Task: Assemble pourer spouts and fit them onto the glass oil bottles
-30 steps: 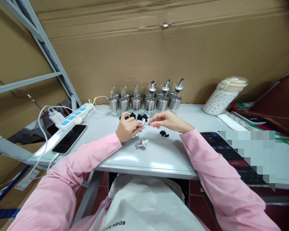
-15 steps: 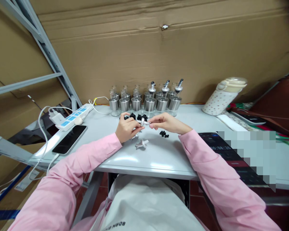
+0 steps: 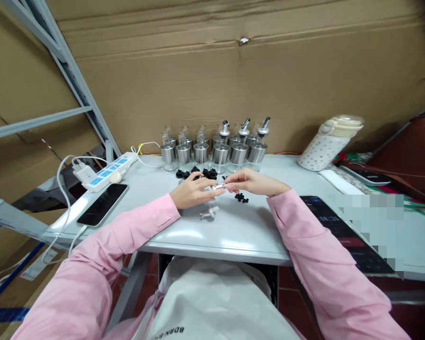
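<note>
The right hand (image 3: pixel 253 183) pinches the end of a small silver pour spout (image 3: pixel 218 186). The fingertips of the left hand (image 3: pixel 191 192) touch it too, but I cannot tell how tightly they grip. So the spout is right between the two hands. Another silver spout (image 3: pixel 208 213) lies on the tabletop (image 3: pixel 233 231), on the near side of the left hand. Little black caps (image 3: pixel 242 198) sit just below the right hand. Black stoppers (image 3: pixel 208 173) and shiny bottles (image 3: pixel 201 153) are past both hands.
</note>
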{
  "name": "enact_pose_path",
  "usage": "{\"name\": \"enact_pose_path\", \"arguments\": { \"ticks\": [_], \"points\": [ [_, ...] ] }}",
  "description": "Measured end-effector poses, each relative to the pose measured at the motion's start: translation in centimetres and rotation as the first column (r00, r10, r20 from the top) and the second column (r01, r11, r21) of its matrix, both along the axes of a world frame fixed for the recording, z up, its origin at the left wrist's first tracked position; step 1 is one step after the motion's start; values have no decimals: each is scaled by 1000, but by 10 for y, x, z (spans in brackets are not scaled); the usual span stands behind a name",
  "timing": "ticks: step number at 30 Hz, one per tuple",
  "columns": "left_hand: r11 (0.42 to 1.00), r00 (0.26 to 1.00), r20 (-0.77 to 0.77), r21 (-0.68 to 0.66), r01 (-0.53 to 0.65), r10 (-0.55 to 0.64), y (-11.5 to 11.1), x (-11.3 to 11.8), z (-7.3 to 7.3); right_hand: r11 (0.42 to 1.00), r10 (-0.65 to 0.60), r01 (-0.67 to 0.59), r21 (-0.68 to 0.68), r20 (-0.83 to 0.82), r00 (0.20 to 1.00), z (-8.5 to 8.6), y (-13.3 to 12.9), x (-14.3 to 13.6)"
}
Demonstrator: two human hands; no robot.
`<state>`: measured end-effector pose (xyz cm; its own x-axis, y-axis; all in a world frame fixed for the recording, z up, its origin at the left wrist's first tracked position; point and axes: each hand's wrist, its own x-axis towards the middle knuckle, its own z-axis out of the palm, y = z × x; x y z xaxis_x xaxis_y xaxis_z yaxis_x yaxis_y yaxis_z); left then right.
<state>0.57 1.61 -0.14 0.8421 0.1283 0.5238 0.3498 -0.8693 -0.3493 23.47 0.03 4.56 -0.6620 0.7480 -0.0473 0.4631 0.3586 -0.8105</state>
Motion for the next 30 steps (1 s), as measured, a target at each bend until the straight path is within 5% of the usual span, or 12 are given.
{"name": "enact_pose_path", "arguments": {
  "ticks": [9, 18, 30],
  "points": [
    [992, 995, 44, 91, 84, -88, -5, 4, 0, 999, -29, 28, -28, -46, 999, -2, 0, -2],
    [984, 988, 124, -142, 110, -93, -9, 7, -8, 982, -168, 116, -151, -400, 901, 1, -7, -10],
    [980, 934, 298, 38, 196, -199, -13, 11, -1, 970, -152, 31, -239, -506, 849, -3, -8, -12]
  ]
}}
